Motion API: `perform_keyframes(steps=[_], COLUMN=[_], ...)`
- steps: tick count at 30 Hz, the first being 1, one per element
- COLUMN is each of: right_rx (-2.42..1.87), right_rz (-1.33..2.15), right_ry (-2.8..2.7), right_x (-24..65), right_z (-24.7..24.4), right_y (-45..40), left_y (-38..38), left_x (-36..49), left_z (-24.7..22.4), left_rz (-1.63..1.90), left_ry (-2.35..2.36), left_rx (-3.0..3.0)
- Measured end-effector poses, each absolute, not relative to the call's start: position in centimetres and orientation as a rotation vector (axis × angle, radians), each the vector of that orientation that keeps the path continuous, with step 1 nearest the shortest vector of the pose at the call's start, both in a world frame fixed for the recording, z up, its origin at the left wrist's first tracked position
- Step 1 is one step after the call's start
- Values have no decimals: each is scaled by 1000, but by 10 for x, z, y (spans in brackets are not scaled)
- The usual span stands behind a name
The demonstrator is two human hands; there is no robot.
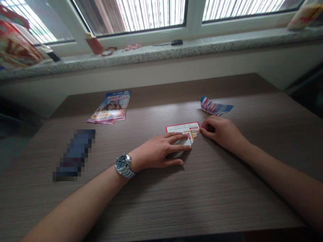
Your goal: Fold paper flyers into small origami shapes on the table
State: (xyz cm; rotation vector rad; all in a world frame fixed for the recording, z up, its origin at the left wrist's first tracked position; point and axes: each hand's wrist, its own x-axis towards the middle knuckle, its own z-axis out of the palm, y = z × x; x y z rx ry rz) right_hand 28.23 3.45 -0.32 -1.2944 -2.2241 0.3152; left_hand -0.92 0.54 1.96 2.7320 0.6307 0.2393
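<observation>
A partly folded paper flyer (182, 126), white with a red border and a yellow printed flap, lies on the table in front of me. My left hand (161, 149), with a metal watch (123, 163) on its wrist, rests flat across the flyer with fingers spread, covering part of it. At the flyer's right corner, my right hand (220, 131) has its thumb and forefinger pinched together on the paper's edge; the other fingers are curled. Just beyond the right hand sits a folded blue and pink paper piece (214, 107), raised at its left end.
A stack of printed flyers (113, 106) lies at the table's back left. Nearer, a dark pixelated object (77, 153) rests on the wooden table (161, 208). The granite windowsill (151, 53) behind holds a screwdriver-like tool (176, 42), a reddish-brown container (94, 44) and a red package (17, 47).
</observation>
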Motion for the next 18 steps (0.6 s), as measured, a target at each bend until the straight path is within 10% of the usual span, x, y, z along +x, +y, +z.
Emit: perform_keyframes(steps=[18], right_rx=[-968], right_rz=[273], right_ry=[-2375], right_x=[275], right_z=[4], right_y=[22], left_y=[5], left_x=[-9], left_z=[21], left_rz=[227], left_ry=[624], left_rx=[2749])
